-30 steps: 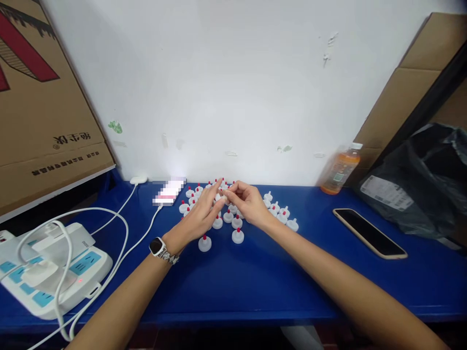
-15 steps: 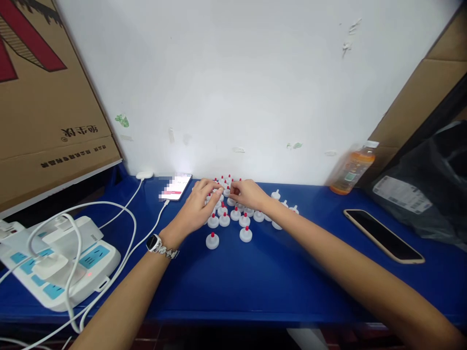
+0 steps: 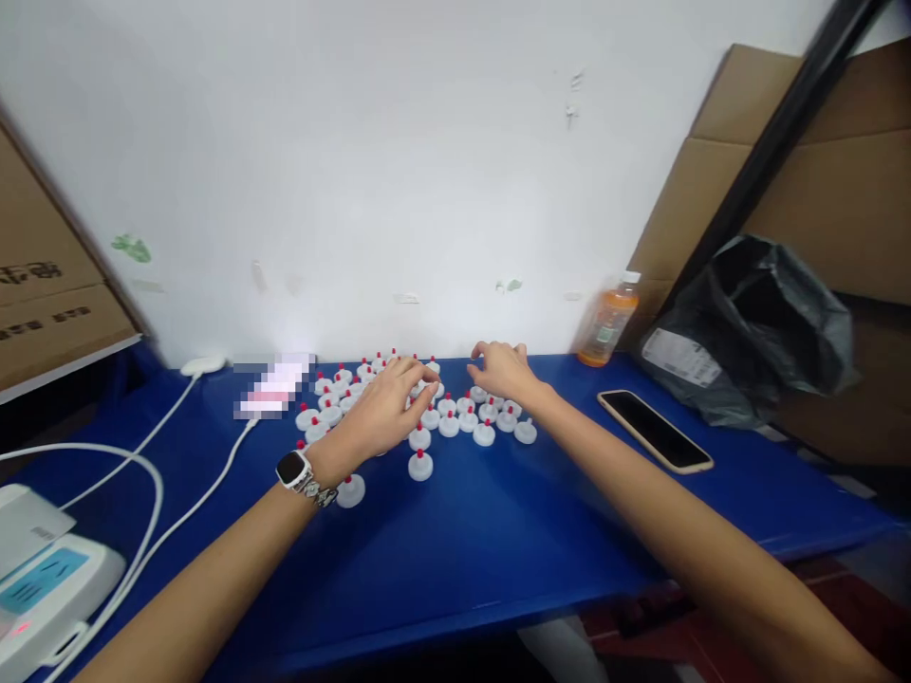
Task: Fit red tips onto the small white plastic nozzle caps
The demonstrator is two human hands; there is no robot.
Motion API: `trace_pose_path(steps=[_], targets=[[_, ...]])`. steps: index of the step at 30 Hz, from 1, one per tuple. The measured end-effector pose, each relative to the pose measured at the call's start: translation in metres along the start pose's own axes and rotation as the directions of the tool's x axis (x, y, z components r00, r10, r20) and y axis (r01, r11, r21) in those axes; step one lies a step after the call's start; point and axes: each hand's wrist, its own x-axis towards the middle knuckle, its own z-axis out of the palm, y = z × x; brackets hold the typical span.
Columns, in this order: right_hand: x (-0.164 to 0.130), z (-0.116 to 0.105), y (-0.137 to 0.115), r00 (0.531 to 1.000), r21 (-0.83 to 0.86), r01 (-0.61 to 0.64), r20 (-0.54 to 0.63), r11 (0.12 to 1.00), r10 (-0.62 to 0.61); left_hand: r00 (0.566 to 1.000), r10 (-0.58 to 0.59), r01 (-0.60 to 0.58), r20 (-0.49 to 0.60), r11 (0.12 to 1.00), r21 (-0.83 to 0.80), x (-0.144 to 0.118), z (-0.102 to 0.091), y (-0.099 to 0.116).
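Several small white caps with red tips (image 3: 420, 465) stand in a cluster on the blue table (image 3: 498, 541), near the white wall. My left hand (image 3: 384, 410), a watch (image 3: 293, 470) on its wrist, reaches over the middle of the cluster with its fingers stretched forward and close together. Its thumb and whatever lies under the fingertips are hidden. My right hand (image 3: 504, 370) hovers over the right end of the cluster, fingers apart and curled down, touching or just above the caps there. The two hands are apart.
A dark phone (image 3: 655, 431) lies right of the caps, with an orange drink bottle (image 3: 608, 323) and a black bag (image 3: 754, 327) behind it. A lit phone (image 3: 274, 387) on a white cable lies to the left. A power strip (image 3: 43, 579) sits at the near left. Cardboard boxes flank the table.
My hands, which met fingertip to fingertip over the caps, have separated; the right one moved right. The camera has turned to the right, so everything sits further left in view.
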Motion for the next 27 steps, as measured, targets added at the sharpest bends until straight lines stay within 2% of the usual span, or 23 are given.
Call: trace_pose_path(steps=[4,7,9,11,13,15,16,18,20,23,25,27], targets=[[0.009,0.005,0.013,0.991,0.021,-0.050,0.123,0.999,0.047,0.999,0.013,-0.014,0.030,0.998,0.053,0.025,0.023,0.005],[0.008,0.003,0.009,0.995,0.086,-0.039,0.093,0.995,0.031,0.999,0.000,-0.003,0.037,0.997,0.083,0.033,0.032,0.002],[0.002,-0.003,0.001,0.999,0.276,-0.004,0.046,0.961,-0.009,1.000,-0.020,0.019,0.011,0.997,0.081,0.033,0.032,-0.001],[-0.006,-0.008,-0.011,0.996,0.566,0.067,0.013,0.822,-0.089,0.999,-0.040,0.042,-0.029,0.997,0.069,0.029,0.027,-0.003],[-0.014,-0.011,-0.028,0.983,0.782,0.127,-0.016,0.610,-0.184,0.999,-0.043,0.045,-0.027,0.998,0.046,0.021,0.016,-0.005],[-0.019,-0.010,-0.045,0.969,0.872,0.159,-0.047,0.464,-0.243,0.999,-0.048,0.048,0.010,0.999,0.023,0.009,0.003,-0.010],[-0.020,-0.008,-0.054,0.966,0.886,0.163,-0.053,0.435,-0.253,0.998,-0.059,0.058,0.016,0.998,0.020,0.002,-0.003,-0.013],[-0.018,-0.004,-0.069,0.966,0.869,0.167,-0.050,0.465,-0.253,0.996,-0.088,0.089,-0.010,0.995,0.044,-0.014,-0.014,-0.022],[-0.014,0.001,-0.082,0.955,0.775,0.207,-0.026,0.597,-0.296,0.988,-0.144,0.147,-0.052,0.988,0.038,-0.031,-0.022,-0.033],[-0.006,0.006,-0.099,0.896,0.471,0.356,0.073,0.807,-0.438,0.976,-0.214,0.214,-0.036,0.977,0.016,-0.051,-0.027,-0.048],[-0.001,0.010,-0.111,0.855,0.249,0.444,0.169,0.861,-0.490,0.973,-0.228,0.229,-0.040,0.973,0.030,-0.059,-0.028,-0.054],[0.002,0.015,-0.122,0.828,0.093,0.496,0.248,0.864,-0.502,0.972,-0.230,0.232,-0.053,0.972,0.040,-0.063,-0.028,-0.057]])
